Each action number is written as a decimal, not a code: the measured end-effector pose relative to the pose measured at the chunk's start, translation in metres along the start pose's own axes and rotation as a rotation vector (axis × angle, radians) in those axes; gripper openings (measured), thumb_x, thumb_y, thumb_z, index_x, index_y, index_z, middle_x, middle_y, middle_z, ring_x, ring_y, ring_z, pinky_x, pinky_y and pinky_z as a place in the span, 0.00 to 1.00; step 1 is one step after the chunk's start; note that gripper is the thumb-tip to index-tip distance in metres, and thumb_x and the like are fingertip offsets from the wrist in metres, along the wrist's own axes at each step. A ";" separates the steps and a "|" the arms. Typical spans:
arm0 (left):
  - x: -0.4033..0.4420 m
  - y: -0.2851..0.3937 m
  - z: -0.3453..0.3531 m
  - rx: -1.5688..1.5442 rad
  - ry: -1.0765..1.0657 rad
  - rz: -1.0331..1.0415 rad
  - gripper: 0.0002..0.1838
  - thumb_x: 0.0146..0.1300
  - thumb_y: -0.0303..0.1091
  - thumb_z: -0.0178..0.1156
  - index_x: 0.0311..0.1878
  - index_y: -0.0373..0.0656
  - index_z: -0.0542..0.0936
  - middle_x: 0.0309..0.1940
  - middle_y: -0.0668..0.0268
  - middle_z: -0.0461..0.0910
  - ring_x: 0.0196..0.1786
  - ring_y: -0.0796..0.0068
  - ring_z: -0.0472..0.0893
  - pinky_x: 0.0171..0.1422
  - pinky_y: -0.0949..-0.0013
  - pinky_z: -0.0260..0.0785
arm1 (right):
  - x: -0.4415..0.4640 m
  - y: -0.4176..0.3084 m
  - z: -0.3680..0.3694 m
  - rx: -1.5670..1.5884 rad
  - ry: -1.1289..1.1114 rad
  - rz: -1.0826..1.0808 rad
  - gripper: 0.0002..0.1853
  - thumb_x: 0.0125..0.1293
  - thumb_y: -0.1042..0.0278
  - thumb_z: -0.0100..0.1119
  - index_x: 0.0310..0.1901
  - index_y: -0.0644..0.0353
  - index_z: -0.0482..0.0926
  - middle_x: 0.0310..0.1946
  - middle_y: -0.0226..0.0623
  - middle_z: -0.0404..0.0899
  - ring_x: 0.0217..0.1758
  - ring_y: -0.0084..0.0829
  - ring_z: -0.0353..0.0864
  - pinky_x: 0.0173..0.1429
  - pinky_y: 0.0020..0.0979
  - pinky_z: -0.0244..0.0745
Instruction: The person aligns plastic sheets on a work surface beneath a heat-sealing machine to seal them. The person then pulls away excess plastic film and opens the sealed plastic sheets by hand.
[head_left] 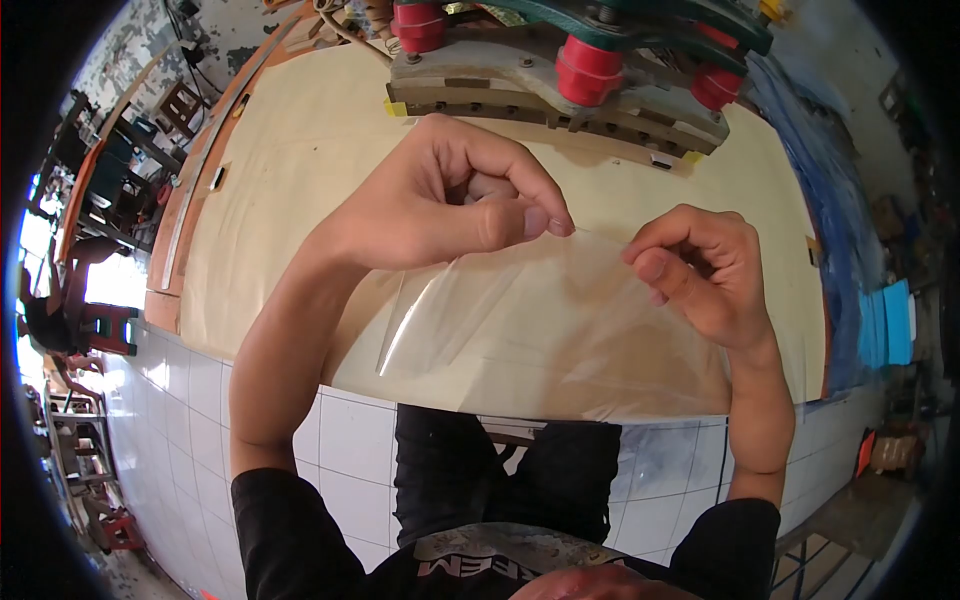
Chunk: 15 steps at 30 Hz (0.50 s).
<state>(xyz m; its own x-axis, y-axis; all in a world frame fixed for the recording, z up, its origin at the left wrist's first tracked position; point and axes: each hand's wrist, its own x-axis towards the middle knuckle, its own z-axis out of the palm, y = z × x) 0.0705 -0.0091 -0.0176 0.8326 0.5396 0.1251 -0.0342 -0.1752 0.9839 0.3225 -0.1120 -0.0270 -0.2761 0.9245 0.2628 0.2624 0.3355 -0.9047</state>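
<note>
Both of my hands hold a clear plastic sheet (pixel 530 300) up over the near part of the table. My left hand (pixel 460 195) pinches its upper edge between thumb and forefinger. At the sheet's upper right, my right hand (pixel 705 265) has thumb and forefinger pressed together on the film. The sheet hangs down towards me, and a bright reflection runs along its curled left side. Its lower outline is hard to make out against the table.
A pale yellow sheet covers the table (pixel 270 180). At the back stands a heavy metal machine head (pixel 560 80) with red insulators (pixel 588 70). Blue plastic sheeting (pixel 800 130) lies along the right side. A long metal strip (pixel 190 200) runs down the left edge. Red stools (pixel 110 328) stand beyond.
</note>
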 end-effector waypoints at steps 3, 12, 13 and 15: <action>-0.001 -0.003 0.001 0.044 0.007 -0.011 0.07 0.57 0.22 0.60 0.37 0.30 0.83 0.29 0.64 0.84 0.27 0.88 0.76 0.30 0.83 0.65 | 0.000 -0.002 0.001 -0.033 -0.001 -0.005 0.09 0.65 0.68 0.66 0.36 0.67 0.82 0.25 0.28 0.81 0.23 0.13 0.73 0.27 0.17 0.66; -0.002 -0.003 0.001 0.037 0.002 -0.021 0.07 0.57 0.23 0.61 0.37 0.30 0.83 0.32 0.61 0.85 0.35 0.83 0.81 0.39 0.81 0.70 | 0.000 -0.003 0.001 -0.038 0.003 -0.020 0.09 0.65 0.68 0.65 0.34 0.67 0.82 0.22 0.28 0.79 0.21 0.13 0.73 0.26 0.17 0.65; -0.002 -0.003 0.000 0.039 -0.005 -0.010 0.07 0.57 0.24 0.61 0.36 0.30 0.83 0.32 0.61 0.85 0.35 0.83 0.81 0.39 0.80 0.70 | 0.000 -0.003 0.001 -0.031 0.001 -0.025 0.09 0.65 0.69 0.65 0.34 0.67 0.82 0.22 0.28 0.80 0.21 0.13 0.73 0.26 0.17 0.65; -0.002 -0.002 0.000 0.042 -0.004 -0.021 0.07 0.57 0.24 0.62 0.37 0.30 0.83 0.33 0.61 0.85 0.35 0.82 0.81 0.40 0.80 0.70 | 0.000 -0.002 0.000 -0.031 -0.002 -0.032 0.09 0.66 0.68 0.65 0.34 0.66 0.82 0.22 0.28 0.80 0.21 0.13 0.73 0.26 0.17 0.65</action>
<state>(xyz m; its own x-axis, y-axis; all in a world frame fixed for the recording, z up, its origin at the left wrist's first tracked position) 0.0685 -0.0098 -0.0196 0.8353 0.5398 0.1040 0.0060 -0.1982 0.9801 0.3218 -0.1132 -0.0250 -0.2868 0.9129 0.2905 0.2823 0.3703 -0.8850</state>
